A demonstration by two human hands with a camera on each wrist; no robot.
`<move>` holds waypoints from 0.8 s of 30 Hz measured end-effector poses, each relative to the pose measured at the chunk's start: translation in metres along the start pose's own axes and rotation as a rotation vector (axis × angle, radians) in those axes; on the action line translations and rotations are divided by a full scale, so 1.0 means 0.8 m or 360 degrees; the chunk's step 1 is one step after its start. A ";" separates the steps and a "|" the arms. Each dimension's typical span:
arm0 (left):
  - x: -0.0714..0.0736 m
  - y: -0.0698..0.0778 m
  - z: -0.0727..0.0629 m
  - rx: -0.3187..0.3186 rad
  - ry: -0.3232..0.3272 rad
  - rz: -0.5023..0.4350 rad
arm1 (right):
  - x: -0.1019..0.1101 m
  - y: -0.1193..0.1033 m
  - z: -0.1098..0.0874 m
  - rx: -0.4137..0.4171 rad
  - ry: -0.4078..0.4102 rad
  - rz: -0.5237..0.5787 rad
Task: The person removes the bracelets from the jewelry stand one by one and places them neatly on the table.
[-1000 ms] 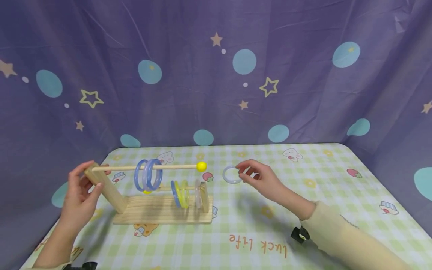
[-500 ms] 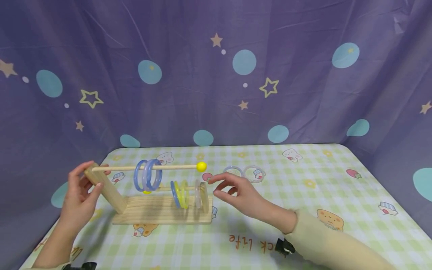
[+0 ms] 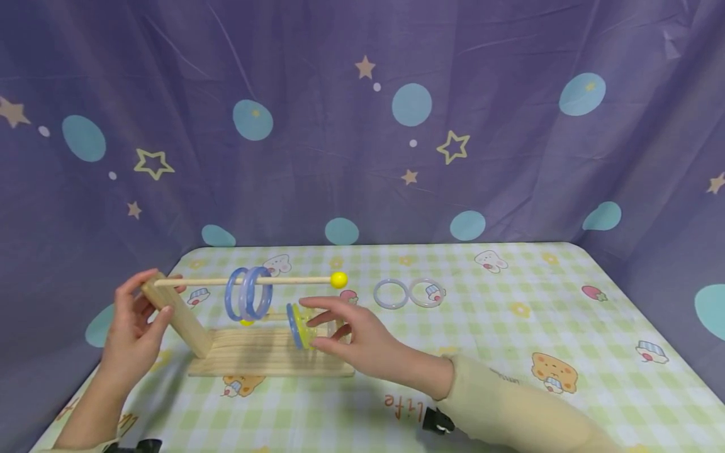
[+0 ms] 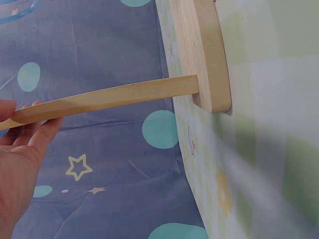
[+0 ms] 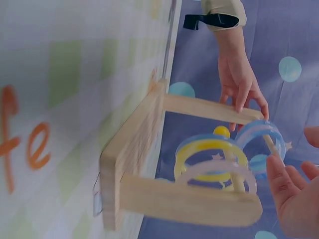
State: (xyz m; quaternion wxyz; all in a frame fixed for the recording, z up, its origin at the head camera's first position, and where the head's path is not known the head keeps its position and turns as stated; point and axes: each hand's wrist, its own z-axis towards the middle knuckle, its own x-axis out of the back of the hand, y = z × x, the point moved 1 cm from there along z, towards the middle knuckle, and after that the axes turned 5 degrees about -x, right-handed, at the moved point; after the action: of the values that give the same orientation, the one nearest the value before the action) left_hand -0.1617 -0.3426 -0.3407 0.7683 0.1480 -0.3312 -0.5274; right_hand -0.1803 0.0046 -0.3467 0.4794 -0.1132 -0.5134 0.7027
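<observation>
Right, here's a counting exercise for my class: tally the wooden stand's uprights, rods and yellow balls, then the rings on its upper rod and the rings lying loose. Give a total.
Uprights, left and right: 2
Rods, upper and lower: 2
Yellow balls: 2
Upper-rod rings: 3
Loose rings: 2
Total: 11

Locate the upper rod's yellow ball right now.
Head view, just left of centre: the yellow ball caps the right end of the upper rod, above the right hand, left of the two loose rings.
</observation>
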 end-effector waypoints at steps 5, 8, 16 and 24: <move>0.000 0.000 0.000 -0.0004 0.0005 0.0003 | -0.017 -0.004 0.012 -0.0087 -0.0010 0.0041; 0.000 0.000 0.000 -0.0019 0.0001 -0.0024 | -0.028 -0.005 0.019 -0.0132 -0.0009 0.0057; 0.000 -0.001 0.000 -0.0018 0.0005 -0.0026 | -0.055 -0.003 0.034 -0.0184 -0.0034 0.0067; 0.000 0.000 0.000 -0.0023 0.0001 0.0026 | -0.072 0.002 0.047 -0.0203 -0.0056 0.0092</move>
State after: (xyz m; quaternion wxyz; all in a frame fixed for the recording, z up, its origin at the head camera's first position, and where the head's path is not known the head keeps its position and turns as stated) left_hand -0.1618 -0.3422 -0.3405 0.7738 0.1399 -0.3282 -0.5234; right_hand -0.1763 -0.0637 -0.3505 0.4416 -0.1462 -0.5620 0.6839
